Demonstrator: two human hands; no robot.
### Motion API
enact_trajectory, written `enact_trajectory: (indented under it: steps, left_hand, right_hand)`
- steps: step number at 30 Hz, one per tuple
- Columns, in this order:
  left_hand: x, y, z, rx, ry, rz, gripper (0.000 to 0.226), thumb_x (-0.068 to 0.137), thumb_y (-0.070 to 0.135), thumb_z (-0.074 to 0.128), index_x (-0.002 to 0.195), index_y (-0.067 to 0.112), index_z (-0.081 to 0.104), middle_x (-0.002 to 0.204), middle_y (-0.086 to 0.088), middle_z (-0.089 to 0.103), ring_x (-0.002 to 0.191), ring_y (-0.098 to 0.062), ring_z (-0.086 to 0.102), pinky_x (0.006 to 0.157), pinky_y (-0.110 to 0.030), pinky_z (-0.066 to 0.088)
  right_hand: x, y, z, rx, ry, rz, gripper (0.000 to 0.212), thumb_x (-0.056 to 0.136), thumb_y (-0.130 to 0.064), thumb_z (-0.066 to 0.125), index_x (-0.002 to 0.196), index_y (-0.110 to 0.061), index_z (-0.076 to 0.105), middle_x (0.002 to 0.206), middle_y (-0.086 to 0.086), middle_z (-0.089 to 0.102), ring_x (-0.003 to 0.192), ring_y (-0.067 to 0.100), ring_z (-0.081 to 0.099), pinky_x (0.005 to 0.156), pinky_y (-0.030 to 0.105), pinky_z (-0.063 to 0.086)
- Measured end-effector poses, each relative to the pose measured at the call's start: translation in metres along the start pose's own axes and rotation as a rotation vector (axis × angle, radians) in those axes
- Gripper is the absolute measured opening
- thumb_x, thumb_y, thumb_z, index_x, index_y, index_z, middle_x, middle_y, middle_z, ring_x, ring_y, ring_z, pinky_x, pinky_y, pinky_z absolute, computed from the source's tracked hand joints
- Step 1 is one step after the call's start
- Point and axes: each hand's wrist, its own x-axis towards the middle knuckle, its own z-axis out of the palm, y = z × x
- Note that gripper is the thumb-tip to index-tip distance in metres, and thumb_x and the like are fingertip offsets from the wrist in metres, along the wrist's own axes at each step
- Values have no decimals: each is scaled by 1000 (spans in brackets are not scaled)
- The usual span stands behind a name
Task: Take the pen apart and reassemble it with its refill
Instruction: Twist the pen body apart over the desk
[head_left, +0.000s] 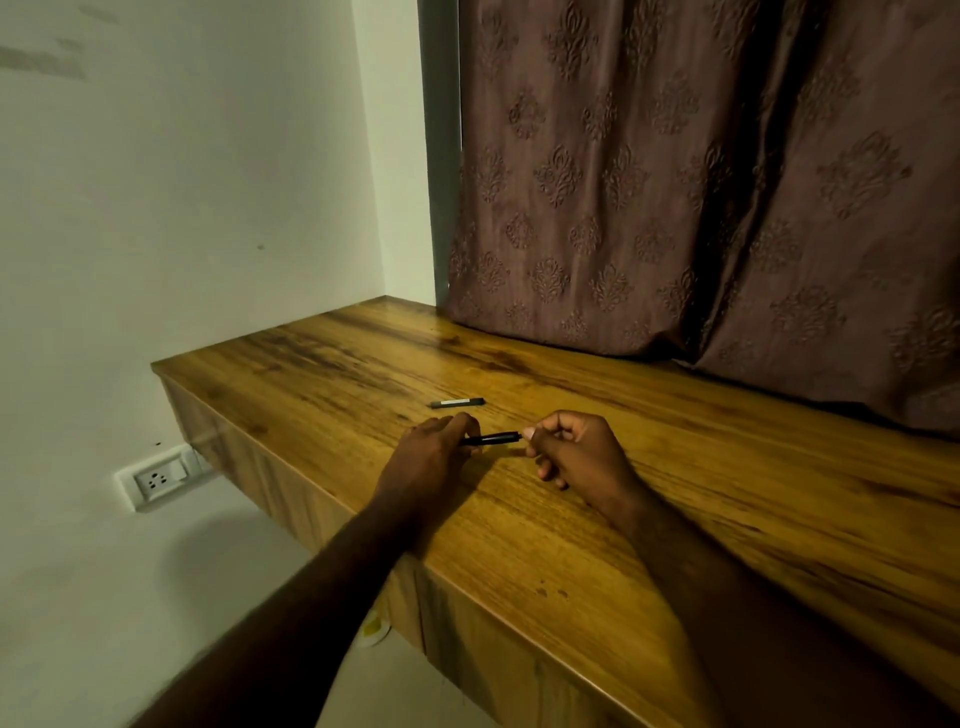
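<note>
A black pen barrel (492, 439) runs level between my two hands, just above the wooden tabletop (649, 493). My left hand (434, 452) pinches its left end with fingers and thumb. My right hand (574, 449) is curled, thumb and forefinger closed at the barrel's right end. What sits inside that pinch is hidden. A second dark pen piece with a pale band (457, 402) lies flat on the table just beyond my left hand, untouched.
A brown patterned curtain (701, 208) hangs down onto the table's far side. The table's left edge drops off next to a white wall with a socket (158, 478). A small pale object (375, 629) lies on the floor under the table edge.
</note>
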Motion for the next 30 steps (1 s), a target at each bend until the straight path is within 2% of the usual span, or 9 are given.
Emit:
enact_trajectory:
  steps: [6, 9, 12, 15, 20, 25, 30]
  left_hand:
    - [-2, 2, -2, -15, 2, -24, 17, 79, 26, 64, 90, 15, 56, 82, -5, 64, 71, -16, 54, 64, -30, 42]
    - [0, 1, -1, -7, 10, -45, 17, 79, 24, 63, 90, 12, 58, 81, -8, 64, 72, -25, 58, 63, -29, 38]
    - [1, 2, -2, -15, 10, -69, 22, 79, 29, 58, 89, 10, 61, 82, -8, 65, 74, -23, 57, 64, -28, 39]
    - [1, 2, -2, -12, -17, -65, 21, 82, 28, 55, 90, 11, 63, 86, -7, 66, 80, -24, 60, 69, -35, 46]
    - [1, -3, 1, 4, -50, -50, 43, 85, 46, 38, 94, 14, 64, 89, -6, 66, 83, -22, 57, 72, -36, 45]
    - [2, -3, 0, 51, -91, -12, 18, 87, 26, 57, 98, 14, 65, 89, -6, 67, 81, -22, 61, 69, -33, 47]
    - [0, -1, 2, -5, -97, -69, 15, 90, 31, 56, 100, 19, 58, 87, -2, 65, 72, -15, 58, 60, -25, 41]
  right_hand:
    - [0, -1, 0, -6, -79, 11, 9, 90, -12, 63, 82, -9, 65, 71, 4, 67, 45, 8, 52, 37, 18, 33]
    - [1, -3, 0, -14, -99, -3, 13, 92, -7, 60, 80, -11, 62, 70, 5, 65, 40, 2, 51, 36, 14, 34]
    - [0, -5, 1, -32, -116, -11, 11, 94, -6, 57, 84, -8, 60, 70, 5, 63, 39, 0, 51, 37, 11, 35]
    - [-3, -5, 0, -69, -122, -4, 10, 95, -8, 55, 85, -8, 59, 69, 3, 62, 41, -1, 51, 39, 10, 36]
    - [-5, -6, 0, -52, -111, -13, 11, 95, -7, 54, 85, -8, 58, 68, 3, 60, 41, 1, 51, 38, 10, 36]
    - [-4, -7, -2, -66, -97, -4, 9, 96, -9, 54, 89, -6, 59, 71, 3, 61, 48, 9, 52, 39, 12, 37]
    - [-2, -2, -5, -82, -74, -1, 11, 96, -11, 54, 87, -9, 59, 71, 1, 63, 49, 9, 54, 39, 18, 37]
